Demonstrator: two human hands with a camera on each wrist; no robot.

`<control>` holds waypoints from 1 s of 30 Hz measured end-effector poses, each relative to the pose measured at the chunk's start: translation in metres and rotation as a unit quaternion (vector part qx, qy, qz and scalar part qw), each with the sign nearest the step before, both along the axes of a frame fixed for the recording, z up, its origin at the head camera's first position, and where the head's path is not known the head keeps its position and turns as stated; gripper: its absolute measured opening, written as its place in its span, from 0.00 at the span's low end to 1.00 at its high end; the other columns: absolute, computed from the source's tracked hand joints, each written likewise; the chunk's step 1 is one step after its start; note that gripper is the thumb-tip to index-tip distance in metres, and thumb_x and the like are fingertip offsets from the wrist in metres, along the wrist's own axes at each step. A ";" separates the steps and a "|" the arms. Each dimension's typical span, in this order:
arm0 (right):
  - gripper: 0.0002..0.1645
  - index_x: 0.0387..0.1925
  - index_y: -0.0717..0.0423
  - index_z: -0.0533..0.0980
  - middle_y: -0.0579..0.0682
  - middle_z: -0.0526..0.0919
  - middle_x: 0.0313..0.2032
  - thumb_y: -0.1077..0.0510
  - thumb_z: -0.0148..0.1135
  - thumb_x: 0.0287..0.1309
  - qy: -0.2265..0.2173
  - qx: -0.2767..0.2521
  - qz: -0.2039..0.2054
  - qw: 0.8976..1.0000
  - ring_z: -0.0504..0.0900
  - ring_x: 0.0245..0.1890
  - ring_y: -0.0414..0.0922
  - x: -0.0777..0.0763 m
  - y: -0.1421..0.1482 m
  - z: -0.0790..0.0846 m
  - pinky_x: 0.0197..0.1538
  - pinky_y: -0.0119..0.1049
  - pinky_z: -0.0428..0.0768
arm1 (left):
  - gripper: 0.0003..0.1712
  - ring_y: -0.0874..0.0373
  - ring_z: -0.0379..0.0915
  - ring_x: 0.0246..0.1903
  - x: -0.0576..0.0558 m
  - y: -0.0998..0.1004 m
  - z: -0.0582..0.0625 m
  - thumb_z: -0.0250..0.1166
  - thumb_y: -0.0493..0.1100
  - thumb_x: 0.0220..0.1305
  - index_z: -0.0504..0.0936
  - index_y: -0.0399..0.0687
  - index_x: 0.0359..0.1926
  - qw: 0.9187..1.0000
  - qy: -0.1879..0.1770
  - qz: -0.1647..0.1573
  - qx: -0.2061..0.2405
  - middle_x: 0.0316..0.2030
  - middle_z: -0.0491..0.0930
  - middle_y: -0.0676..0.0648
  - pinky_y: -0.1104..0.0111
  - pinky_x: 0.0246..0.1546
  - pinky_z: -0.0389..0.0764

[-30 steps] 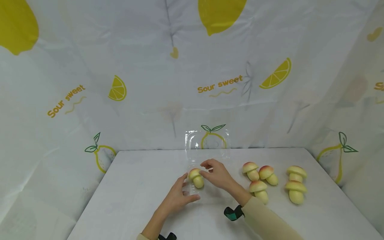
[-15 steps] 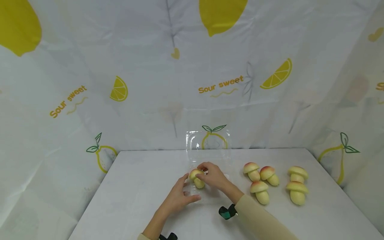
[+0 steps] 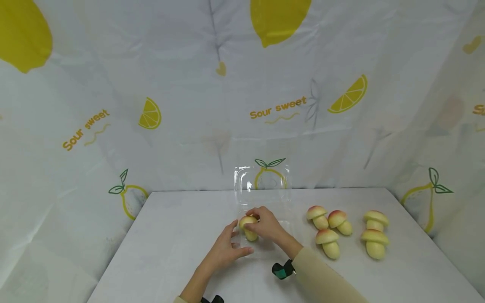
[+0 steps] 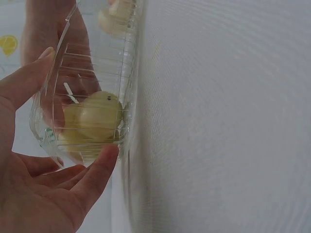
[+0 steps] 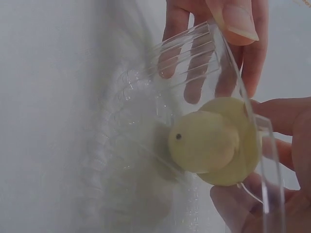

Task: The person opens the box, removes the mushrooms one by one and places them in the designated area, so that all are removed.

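Note:
A clear plastic clamshell box (image 3: pixel 270 255) lies on the table, its lid (image 3: pixel 242 185) raised at the back. My left hand (image 3: pixel 222 251) holds the box at its near left corner, thumb on the front side and fingers along the left side. A pale yellow toy mushroom (image 3: pixel 245 221) with a reddish-topped cap is inside at the left end. My right hand (image 3: pixel 266 225) pinches its cap between thumb and fingers. Through the clear wall in the right wrist view, the rounded stem of this mushroom (image 5: pixel 201 141) shows a small dark dot.
To the right of the box, three more toy mushrooms (image 3: pixel 328 242) lie grouped together. Farther right, two others (image 3: pixel 375 245) lie one behind the other. A white cloth printed with lemons (image 3: pixel 189 139) hangs behind the table (image 3: pixel 159 235).
My right hand has moved left and down onto the mushroom in the box, and its fingers have closed around the cap. The mushroom has shifted slightly. My left hand stays at the corner.

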State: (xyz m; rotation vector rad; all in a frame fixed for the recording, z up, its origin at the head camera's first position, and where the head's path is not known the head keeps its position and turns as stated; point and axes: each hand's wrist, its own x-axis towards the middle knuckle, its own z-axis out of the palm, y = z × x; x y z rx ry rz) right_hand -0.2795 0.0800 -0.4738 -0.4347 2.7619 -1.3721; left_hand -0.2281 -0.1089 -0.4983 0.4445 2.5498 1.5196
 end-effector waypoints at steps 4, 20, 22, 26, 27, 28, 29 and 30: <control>0.20 0.49 0.58 0.83 0.50 0.78 0.42 0.55 0.75 0.57 0.014 0.011 -0.003 1.000 0.78 0.44 0.47 0.001 0.002 0.001 0.47 0.44 0.82 | 0.59 0.36 0.69 0.65 0.000 0.001 0.000 0.78 0.52 0.57 0.53 0.35 0.77 1.000 -0.002 0.002 0.001 0.72 0.60 0.31 0.54 0.54 0.82; 0.19 0.49 0.58 0.83 0.50 0.79 0.43 0.55 0.73 0.57 0.065 -0.029 0.005 0.997 0.80 0.43 0.45 0.020 0.013 0.030 0.47 0.42 0.83 | 0.60 0.34 0.71 0.63 0.001 -0.001 -0.001 0.79 0.53 0.56 0.53 0.36 0.77 1.000 -0.003 0.004 0.002 0.71 0.60 0.29 0.51 0.54 0.82; 0.18 0.48 0.58 0.83 0.49 0.80 0.43 0.55 0.74 0.57 0.070 -0.039 0.005 0.997 0.80 0.43 0.44 0.022 0.015 0.033 0.48 0.41 0.83 | 0.60 0.34 0.71 0.63 0.001 -0.001 -0.001 0.79 0.53 0.56 0.53 0.36 0.77 1.000 -0.001 0.003 0.003 0.71 0.60 0.29 0.52 0.54 0.82; 0.17 0.48 0.57 0.84 0.48 0.80 0.45 0.56 0.73 0.58 0.073 -0.053 0.002 0.996 0.79 0.45 0.43 0.028 0.020 0.039 0.50 0.41 0.84 | 0.60 0.34 0.69 0.64 0.003 0.000 0.000 0.79 0.53 0.56 0.53 0.36 0.77 1.000 0.004 0.003 -0.004 0.72 0.60 0.29 0.51 0.55 0.82; 0.17 0.49 0.57 0.84 0.47 0.80 0.45 0.55 0.73 0.58 0.074 -0.053 0.001 0.996 0.79 0.45 0.43 0.029 0.022 0.041 0.50 0.41 0.85 | 0.60 0.34 0.69 0.64 0.003 0.000 0.001 0.79 0.52 0.55 0.54 0.36 0.77 1.000 0.005 0.004 -0.007 0.72 0.60 0.29 0.50 0.55 0.81; 0.17 0.49 0.57 0.84 0.47 0.80 0.45 0.55 0.73 0.58 0.075 -0.054 0.000 0.996 0.79 0.45 0.43 0.030 0.023 0.042 0.50 0.42 0.85 | 0.60 0.33 0.68 0.65 0.004 0.000 0.002 0.79 0.52 0.55 0.54 0.36 0.77 1.000 0.005 0.004 -0.010 0.72 0.60 0.29 0.50 0.55 0.81; 0.17 0.48 0.56 0.84 0.47 0.80 0.45 0.55 0.73 0.58 0.076 -0.054 -0.001 0.996 0.79 0.45 0.43 0.031 0.025 0.044 0.50 0.42 0.85 | 0.60 0.33 0.69 0.64 0.004 0.000 0.002 0.79 0.52 0.56 0.54 0.35 0.77 1.000 0.005 0.004 -0.012 0.71 0.60 0.29 0.49 0.55 0.81; 0.17 0.49 0.57 0.84 0.47 0.80 0.45 0.55 0.73 0.59 0.079 -0.055 -0.001 0.995 0.80 0.45 0.43 0.032 0.027 0.045 0.50 0.43 0.85 | 0.60 0.33 0.68 0.64 0.004 0.001 0.003 0.79 0.52 0.56 0.54 0.35 0.77 1.000 0.004 0.005 -0.013 0.71 0.60 0.29 0.49 0.55 0.81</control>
